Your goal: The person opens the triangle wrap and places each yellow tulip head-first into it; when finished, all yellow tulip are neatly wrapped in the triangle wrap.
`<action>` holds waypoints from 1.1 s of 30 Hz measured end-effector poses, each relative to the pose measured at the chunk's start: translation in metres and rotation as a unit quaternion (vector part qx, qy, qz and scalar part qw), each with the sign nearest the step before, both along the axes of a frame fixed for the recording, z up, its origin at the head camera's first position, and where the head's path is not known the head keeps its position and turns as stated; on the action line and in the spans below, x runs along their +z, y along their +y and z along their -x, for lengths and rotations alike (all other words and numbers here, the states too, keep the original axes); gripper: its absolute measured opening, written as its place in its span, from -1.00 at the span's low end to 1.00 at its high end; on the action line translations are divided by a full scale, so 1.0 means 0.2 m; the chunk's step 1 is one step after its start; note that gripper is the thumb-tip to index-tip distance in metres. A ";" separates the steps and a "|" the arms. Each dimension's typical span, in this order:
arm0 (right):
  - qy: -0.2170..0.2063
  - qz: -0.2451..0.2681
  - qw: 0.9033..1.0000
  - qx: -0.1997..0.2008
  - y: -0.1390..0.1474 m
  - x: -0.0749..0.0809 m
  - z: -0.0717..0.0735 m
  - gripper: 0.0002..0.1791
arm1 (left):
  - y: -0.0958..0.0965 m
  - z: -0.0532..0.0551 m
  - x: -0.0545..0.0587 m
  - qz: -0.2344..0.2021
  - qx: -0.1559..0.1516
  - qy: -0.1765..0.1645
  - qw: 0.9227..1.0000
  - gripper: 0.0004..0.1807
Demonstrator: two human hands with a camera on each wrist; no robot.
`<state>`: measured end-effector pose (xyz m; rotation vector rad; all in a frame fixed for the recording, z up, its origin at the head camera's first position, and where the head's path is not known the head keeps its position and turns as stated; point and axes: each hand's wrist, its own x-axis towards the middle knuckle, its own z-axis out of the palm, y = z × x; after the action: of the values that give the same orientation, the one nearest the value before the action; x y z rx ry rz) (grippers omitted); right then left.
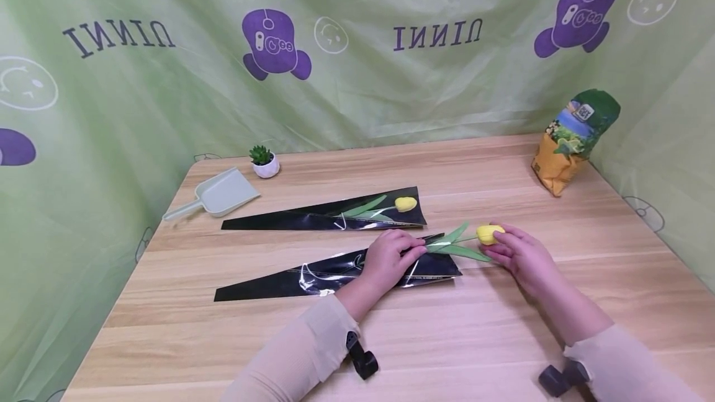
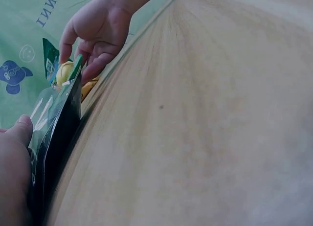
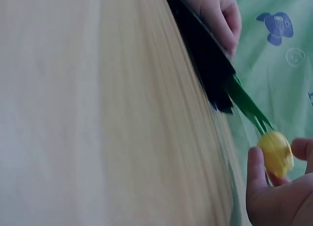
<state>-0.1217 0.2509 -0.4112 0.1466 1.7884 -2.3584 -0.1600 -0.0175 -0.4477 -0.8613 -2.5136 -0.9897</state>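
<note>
My right hand (image 1: pixel 524 258) pinches the bloom of a yellow artificial tulip (image 1: pixel 487 234) between thumb and fingers. The tulip's green leaves reach into the wide mouth of a black-backed clear flower sleeve (image 1: pixel 274 285), and its stem runs on inside. At that mouth my left hand (image 1: pixel 388 257) grips the sleeve, its thumb (image 2: pixel 22 130) on the clear face in the left wrist view. From the right wrist side, the bloom (image 3: pixel 276 155) sits between the fingertips. Behind this, a second sleeve (image 1: pixel 279 219) lies flat with another yellow tulip (image 1: pixel 405 204) inside it.
A pale dustpan (image 1: pixel 228 193) lies at the table's left, beside a small potted succulent (image 1: pixel 265 164). Near the back right corner stands a green and orange bag (image 1: pixel 575 141). A green printed curtain (image 1: pixel 357 92) hangs behind the wooden table (image 1: pixel 480 340).
</note>
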 end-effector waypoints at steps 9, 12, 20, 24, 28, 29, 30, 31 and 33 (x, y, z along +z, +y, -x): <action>0.045 -0.265 0.957 0.111 0.16 0.00 0.04 -0.36 | 0.00 0.00 0.00 0.015 0.003 0.011 1.000 -0.78; 0.050 -0.335 0.933 0.125 0.18 0.01 0.05 -0.34 | 0.00 0.00 0.00 0.015 0.002 0.006 1.000 -0.77; 0.066 -0.318 0.931 0.168 0.13 -0.01 0.08 -0.37 | 0.00 -0.01 0.01 0.021 -0.002 0.016 1.000 -0.77; 0.073 -0.312 0.929 0.185 0.07 -0.02 0.10 -0.39 | 0.01 -0.01 0.02 0.022 -0.003 0.004 1.000 -0.76; 0.081 -0.327 0.921 0.196 0.01 -0.03 0.12 -0.45 | 0.01 -0.01 0.02 0.016 -0.003 -0.007 1.000 -0.76; 0.084 -0.328 0.920 0.199 0.00 -0.03 0.13 -0.46 | 0.01 -0.01 0.02 0.014 -0.003 -0.007 1.000 -0.77; 0.086 -0.329 0.919 0.201 -0.01 -0.03 0.14 -0.47 | 0.01 -0.01 0.02 0.012 -0.003 -0.006 1.000 -0.77; 0.087 -0.329 0.918 0.204 -0.02 -0.03 0.14 -0.47 | 0.01 -0.01 0.02 0.011 -0.003 -0.005 1.000 -0.77; 0.088 -0.329 0.917 0.208 -0.04 -0.04 0.15 -0.48 | 0.01 -0.01 0.02 0.007 -0.005 -0.005 1.000 -0.78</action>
<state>-0.1525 0.2427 -0.4185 -0.3407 2.3497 -1.4569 -0.1581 -0.0159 -0.4438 -0.8746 -2.5289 -0.9830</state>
